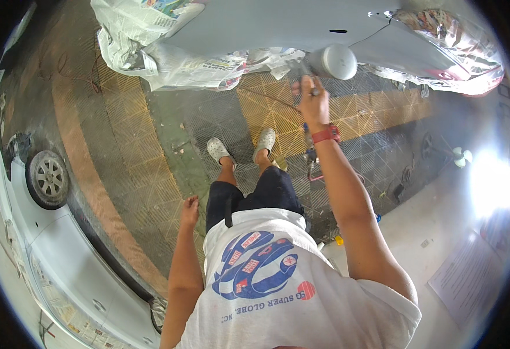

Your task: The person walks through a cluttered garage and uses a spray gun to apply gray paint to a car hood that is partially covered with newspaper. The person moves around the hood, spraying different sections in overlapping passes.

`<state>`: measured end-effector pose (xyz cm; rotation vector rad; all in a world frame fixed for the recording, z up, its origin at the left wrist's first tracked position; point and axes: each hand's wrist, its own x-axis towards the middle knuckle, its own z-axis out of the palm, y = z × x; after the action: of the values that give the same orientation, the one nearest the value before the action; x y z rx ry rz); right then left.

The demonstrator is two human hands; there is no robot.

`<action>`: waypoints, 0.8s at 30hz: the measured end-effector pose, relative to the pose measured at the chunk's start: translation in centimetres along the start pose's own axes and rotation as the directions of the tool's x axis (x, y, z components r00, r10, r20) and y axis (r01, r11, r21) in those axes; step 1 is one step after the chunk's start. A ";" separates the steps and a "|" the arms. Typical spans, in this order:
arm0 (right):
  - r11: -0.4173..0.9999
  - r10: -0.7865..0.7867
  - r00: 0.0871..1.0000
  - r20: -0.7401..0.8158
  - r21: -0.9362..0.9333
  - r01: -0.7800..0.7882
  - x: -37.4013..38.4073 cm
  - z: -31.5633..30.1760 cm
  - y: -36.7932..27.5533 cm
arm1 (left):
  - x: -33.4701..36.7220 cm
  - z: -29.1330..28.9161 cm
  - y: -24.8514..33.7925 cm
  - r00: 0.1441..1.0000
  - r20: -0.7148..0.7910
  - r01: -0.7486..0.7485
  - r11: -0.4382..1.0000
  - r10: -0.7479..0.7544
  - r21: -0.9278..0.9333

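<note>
My right hand [313, 102] is raised, its fingers wrapped round a spray gun [305, 65] with a round, pale cup [338, 62]. The gun is held close to the smooth grey car body panel [266, 28]; I cannot tell whether paint is coming out. A red band [326, 134] is on my right wrist. Low at my left side hangs my left hand [190, 212], fingers loosely curled in, with nothing seen in it.
Newspaper masking [191, 72] covers the panel's lower edge, with plastic and paper [447, 32] at the far right. A hose [269, 96] runs over the yellow and grey floor tiles [272, 116]. A second car [74, 244] stands at left; a bright lamp [496, 183] shines at right.
</note>
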<state>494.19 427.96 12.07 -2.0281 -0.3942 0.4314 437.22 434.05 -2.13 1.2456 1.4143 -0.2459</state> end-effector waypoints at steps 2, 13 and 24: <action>1.000 0.015 0.998 -0.056 0.020 -0.014 1.3 -3.3 2.1 | 1.1 1.2 -1.2 0.996 0.010 -0.083 0.994 0.084 -0.065; 0.996 0.092 0.967 -0.237 0.026 -0.088 7.9 -17.4 8.3 | -0.2 7.4 7.9 0.999 0.042 -0.026 0.996 0.023 0.090; 0.983 0.172 0.961 -0.216 0.108 -0.151 8.1 -14.6 10.9 | -1.6 11.8 0.9 0.998 0.065 -0.008 1.000 0.008 0.000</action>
<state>509.05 415.41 7.93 -2.0013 -0.0684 0.3079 444.51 424.74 -3.96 1.2328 1.3531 -0.2783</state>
